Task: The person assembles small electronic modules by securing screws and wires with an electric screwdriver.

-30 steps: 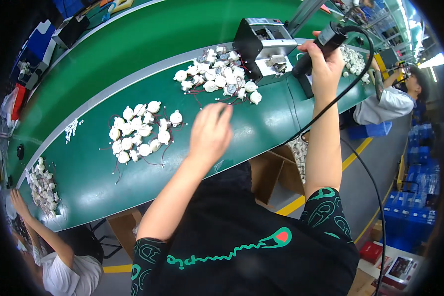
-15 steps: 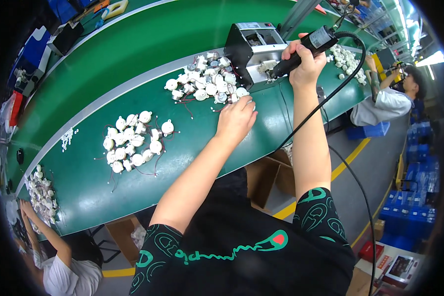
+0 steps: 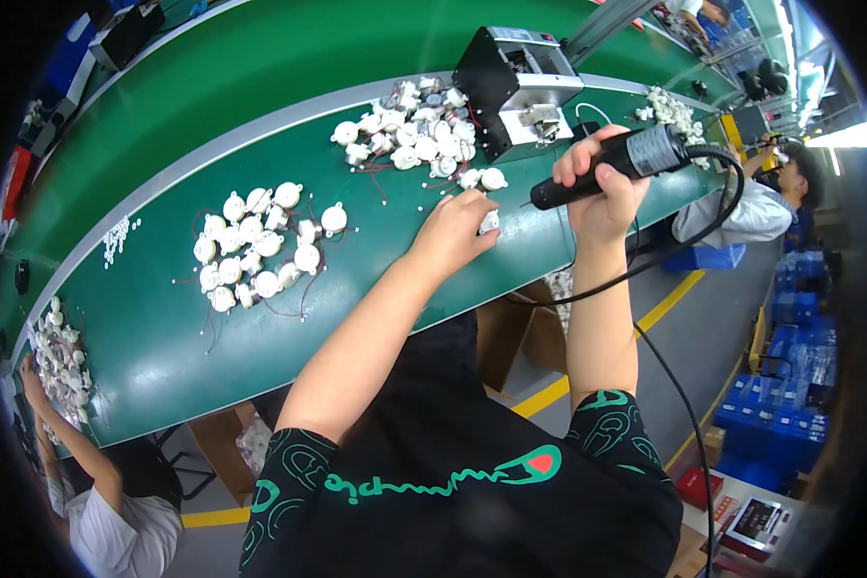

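Nearby, left hand (image 3: 453, 229): fingers grasping a small, rounded white part (image 3: 489, 223) over the glossy green bench (image 3: 164, 323), left of the tool.
Right hand (image 3: 607, 190): fingers wrapped around a smooth, cylindrical black power tool (image 3: 655, 151).
Left cluster (image 3: 250, 228): wired, disc-shaped, white.
Far pile (image 3: 447, 144): similar, heaped beside a boxy black-and-silver machine (image 3: 479, 91).

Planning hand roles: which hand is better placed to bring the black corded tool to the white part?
Right hand, likely: it grips the black corded tool, tip pointing toward the white part. The left hand is occupied holding that part.
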The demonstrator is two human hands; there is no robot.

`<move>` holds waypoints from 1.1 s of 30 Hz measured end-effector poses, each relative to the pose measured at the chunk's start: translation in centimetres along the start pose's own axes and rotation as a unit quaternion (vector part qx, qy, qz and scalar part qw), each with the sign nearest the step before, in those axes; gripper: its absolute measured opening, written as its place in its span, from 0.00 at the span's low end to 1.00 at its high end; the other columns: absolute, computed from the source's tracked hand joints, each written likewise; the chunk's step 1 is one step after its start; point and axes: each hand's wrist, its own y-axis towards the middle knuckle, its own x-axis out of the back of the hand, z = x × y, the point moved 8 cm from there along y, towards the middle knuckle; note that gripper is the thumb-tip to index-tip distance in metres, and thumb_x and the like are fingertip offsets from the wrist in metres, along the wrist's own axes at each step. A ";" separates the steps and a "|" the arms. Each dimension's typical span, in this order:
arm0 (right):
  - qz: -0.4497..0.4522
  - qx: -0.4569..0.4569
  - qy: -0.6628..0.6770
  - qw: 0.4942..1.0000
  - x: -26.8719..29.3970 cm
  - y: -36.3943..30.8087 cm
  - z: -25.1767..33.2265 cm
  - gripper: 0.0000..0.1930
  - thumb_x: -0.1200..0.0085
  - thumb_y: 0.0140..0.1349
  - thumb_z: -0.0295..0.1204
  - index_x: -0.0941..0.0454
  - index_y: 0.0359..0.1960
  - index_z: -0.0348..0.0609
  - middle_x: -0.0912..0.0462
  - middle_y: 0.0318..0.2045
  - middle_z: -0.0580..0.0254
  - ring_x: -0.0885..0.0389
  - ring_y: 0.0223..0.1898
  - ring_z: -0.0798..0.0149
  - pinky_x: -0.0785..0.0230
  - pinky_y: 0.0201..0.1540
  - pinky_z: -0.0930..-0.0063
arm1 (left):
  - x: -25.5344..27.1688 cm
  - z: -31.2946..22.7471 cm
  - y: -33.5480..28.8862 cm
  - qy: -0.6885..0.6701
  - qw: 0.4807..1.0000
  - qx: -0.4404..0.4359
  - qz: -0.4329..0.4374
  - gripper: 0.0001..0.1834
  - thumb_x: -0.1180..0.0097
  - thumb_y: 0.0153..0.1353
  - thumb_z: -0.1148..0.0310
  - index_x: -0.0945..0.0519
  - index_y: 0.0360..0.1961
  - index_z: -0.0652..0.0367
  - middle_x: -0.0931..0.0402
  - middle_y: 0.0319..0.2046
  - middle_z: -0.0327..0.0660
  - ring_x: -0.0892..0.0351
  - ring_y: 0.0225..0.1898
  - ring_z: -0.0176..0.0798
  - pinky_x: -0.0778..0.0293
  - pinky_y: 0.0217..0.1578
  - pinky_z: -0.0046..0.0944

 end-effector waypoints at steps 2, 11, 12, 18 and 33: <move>0.005 -0.010 -0.046 0.999 -1.6 -1.6 0.0 0.21 0.45 0.50 0.31 0.31 0.46 0.39 0.29 0.24 0.56 0.29 0.22 0.61 0.31 0.29 0.64 | 0.5 0.1 -0.7 -0.006 1.000 -0.003 0.002 0.17 0.32 0.49 0.72 0.19 0.41 0.62 0.20 0.38 0.46 0.20 0.40 0.53 0.25 0.43 0.48; 0.042 -0.023 0.026 0.998 -5.9 -4.9 -1.9 0.20 0.44 0.50 0.27 0.32 0.46 0.38 0.27 0.25 0.52 0.27 0.23 0.60 0.29 0.30 0.63 | 3.5 0.6 -4.3 -0.022 1.000 -0.006 0.004 0.18 0.31 0.49 0.70 0.19 0.42 0.59 0.22 0.35 0.42 0.21 0.38 0.48 0.28 0.43 0.45; 0.041 -0.015 0.023 0.999 -6.2 -5.0 -2.1 0.20 0.44 0.50 0.27 0.32 0.46 0.38 0.27 0.25 0.52 0.27 0.23 0.60 0.29 0.30 0.63 | 3.8 0.6 -4.5 -0.017 1.000 -0.005 0.001 0.17 0.31 0.50 0.70 0.19 0.42 0.59 0.22 0.36 0.42 0.21 0.39 0.48 0.28 0.44 0.46; 0.025 0.005 0.002 1.000 -6.9 -5.3 -2.8 0.19 0.46 0.51 0.27 0.31 0.46 0.39 0.26 0.26 0.52 0.27 0.23 0.60 0.28 0.30 0.62 | 4.5 0.5 -5.2 0.003 1.000 -0.004 -0.010 0.17 0.31 0.50 0.69 0.19 0.42 0.59 0.23 0.37 0.43 0.21 0.41 0.48 0.27 0.45 0.46; 0.034 0.010 -0.018 0.999 -7.3 -5.8 -4.1 0.19 0.45 0.50 0.25 0.31 0.46 0.39 0.26 0.26 0.54 0.27 0.23 0.60 0.28 0.30 0.62 | 4.9 0.1 -5.5 0.003 0.999 -0.020 -0.041 0.18 0.29 0.47 0.72 0.18 0.41 0.61 0.26 0.33 0.47 0.22 0.36 0.53 0.26 0.38 0.48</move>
